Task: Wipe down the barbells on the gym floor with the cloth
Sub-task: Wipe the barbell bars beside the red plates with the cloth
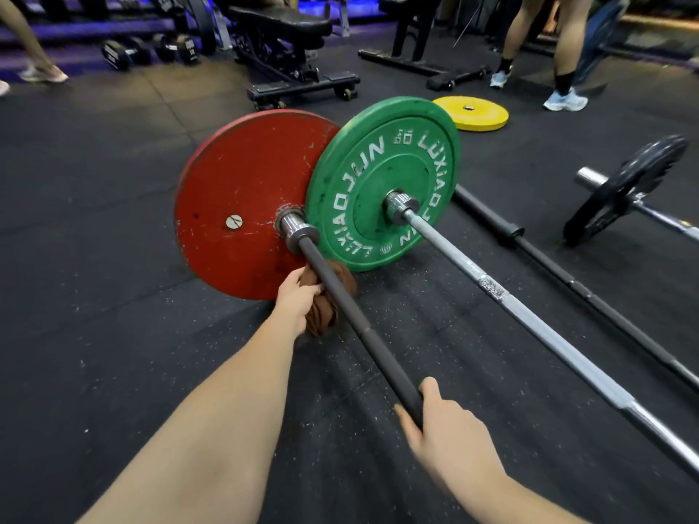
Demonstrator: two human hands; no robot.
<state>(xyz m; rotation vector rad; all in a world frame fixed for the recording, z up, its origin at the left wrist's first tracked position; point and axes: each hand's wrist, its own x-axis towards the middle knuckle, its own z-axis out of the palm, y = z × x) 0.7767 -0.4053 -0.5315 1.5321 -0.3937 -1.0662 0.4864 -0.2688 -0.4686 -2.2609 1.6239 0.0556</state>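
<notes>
Wiping is under way on the nearest barbell. The left grip (297, 298) clutches the brown cloth (333, 296), which is bunched and cupped round the underside of the dark bar (372, 346) just short of its collar, right beside the red plate (234, 206). The right grip (450, 433) is curled round the same bar nearer the camera, thumb on one side and fingers on the other, apparently steadying it (or ready to roll it; I cannot say which).

The job looks to be at an early stage. The silver bar (529, 321) with its green plate (378, 172), the black bar (590, 295) and a fourth bar carrying a black plate (624, 191) all lie waiting to the right.

The next move is probably a pull of the cloth down the shaft toward the right grip, with the wrap kept snug. The right grip would have to give way as the cloth arrives, and a roll of the bar would bring its top face into reach.

Room is tight at the far end. The red plate stands just behind the left knuckles, so the cloth can go little farther that way. The silver bar lies close on the right, with the gap widening toward the camera. The floor (94, 259) to the left is open. A yellow plate (472, 113), a bench (283, 20) and other people's legs are well apart.
</notes>
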